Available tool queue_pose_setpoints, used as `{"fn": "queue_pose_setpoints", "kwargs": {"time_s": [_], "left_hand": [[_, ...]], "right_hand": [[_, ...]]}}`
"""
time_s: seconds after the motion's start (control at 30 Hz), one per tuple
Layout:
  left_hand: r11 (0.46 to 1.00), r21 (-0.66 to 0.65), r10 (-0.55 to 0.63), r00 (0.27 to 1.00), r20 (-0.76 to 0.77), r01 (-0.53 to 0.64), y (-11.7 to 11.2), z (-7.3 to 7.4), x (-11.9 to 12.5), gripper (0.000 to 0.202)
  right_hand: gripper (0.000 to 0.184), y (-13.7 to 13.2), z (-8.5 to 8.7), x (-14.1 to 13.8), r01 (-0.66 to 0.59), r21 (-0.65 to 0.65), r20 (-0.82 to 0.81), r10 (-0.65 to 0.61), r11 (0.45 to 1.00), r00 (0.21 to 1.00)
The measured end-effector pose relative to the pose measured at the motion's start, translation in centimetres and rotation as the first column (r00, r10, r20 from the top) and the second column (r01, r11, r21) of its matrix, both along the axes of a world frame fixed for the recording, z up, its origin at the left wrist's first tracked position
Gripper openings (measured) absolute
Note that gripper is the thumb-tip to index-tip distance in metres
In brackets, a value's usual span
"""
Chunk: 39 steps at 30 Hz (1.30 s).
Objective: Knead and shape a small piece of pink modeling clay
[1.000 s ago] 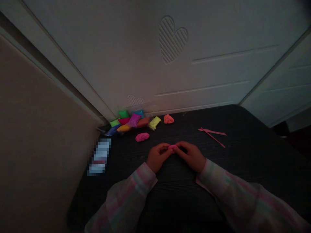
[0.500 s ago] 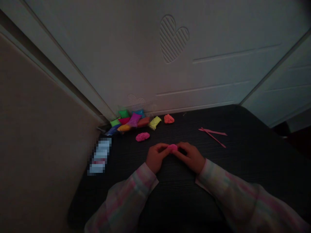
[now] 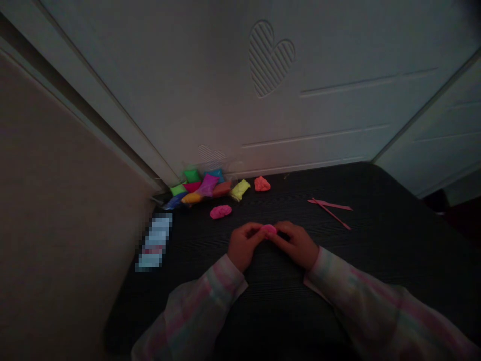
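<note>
Left hand (image 3: pixel 242 246) and right hand (image 3: pixel 296 244), each grip clamped on the same small pink piece (image 3: pixel 268 230); crinkled pink lump (image 3: pixel 221 211) nearby on a dark worktop (image 3: pixel 278 306).

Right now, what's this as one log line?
left hand: holding pink piece | right hand: same piece | pink sticks: on table

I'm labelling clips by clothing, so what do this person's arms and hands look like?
The left hand and right hand are bare, without gloves. The left sleeve and right sleeve are long and loose, pale with soft pink and blue-green stripes. Dim light leaves the exact shades uncertain.
</note>
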<state>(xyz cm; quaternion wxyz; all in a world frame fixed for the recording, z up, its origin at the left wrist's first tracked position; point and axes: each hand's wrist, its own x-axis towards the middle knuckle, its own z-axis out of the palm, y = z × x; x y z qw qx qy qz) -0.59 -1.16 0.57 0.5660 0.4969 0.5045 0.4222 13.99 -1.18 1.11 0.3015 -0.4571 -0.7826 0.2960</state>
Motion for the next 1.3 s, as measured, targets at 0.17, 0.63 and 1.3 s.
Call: {"fn": "queue_pose_setpoints", "kwargs": {"time_s": [0.17,0.63,1.3], "left_hand": [[1.0,-0.014,-0.026,1.0,0.015,0.026,0.14,0.01,0.01,0.015],[0.986,0.15,-0.07,0.996,-0.051,0.077,0.4,-0.08,-0.49,0.012],[0.991,0.092,-0.091,0.995,-0.027,0.093,0.43,-0.36,-0.49,0.014]], "right_hand": [[0.019,0.07,-0.06,0.01,0.018,-0.026,0.008,-0.018,1.0,1.0],[0.016,0.1,-0.23,0.15,-0.046,-0.001,-0.021,0.046,0.999,0.999],[0.018,0.15,-0.04,0.27,-0.004,-0.017,-0.069,0.003,1.0,0.998]]}}
